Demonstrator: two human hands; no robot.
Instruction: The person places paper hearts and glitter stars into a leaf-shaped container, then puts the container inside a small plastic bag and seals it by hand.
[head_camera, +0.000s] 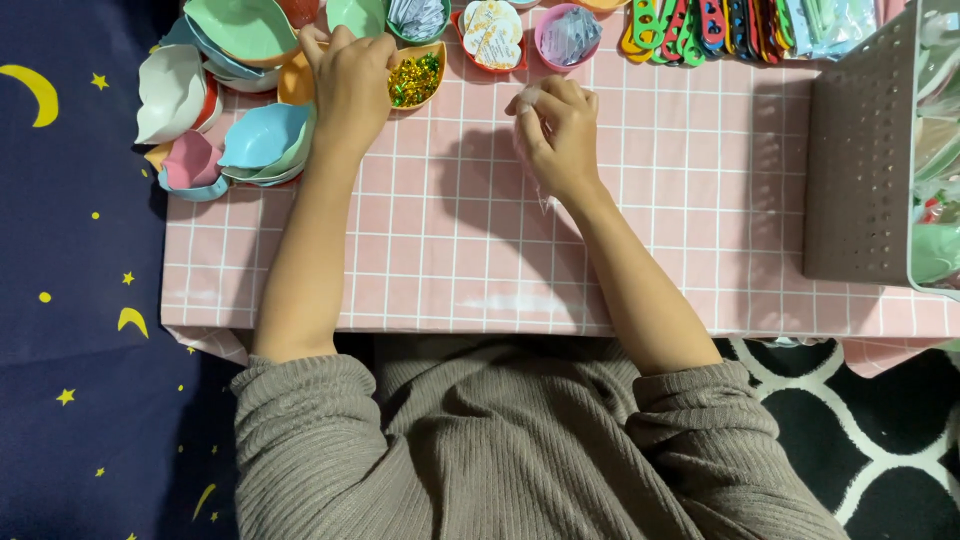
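Your left hand (350, 85) reaches to the far edge of the pink checked table (450, 250), fingers curled together over the yellow dish of gold and green beads (415, 80); you cannot tell whether they pinch anything. Your right hand (555, 135) is raised just right of it, fingers bunched tight on a small clear plastic bag (535, 165) that hangs down, likely so its mouth stays near the beads. Stacked leaf-shaped bowls (230, 110) crowd the left corner, touching your left wrist side. More small filled dishes (490, 35) line the far edge. A grey perforated basket (865, 150) closes off the right. Bare cloth lies between your forearms and the near edge.
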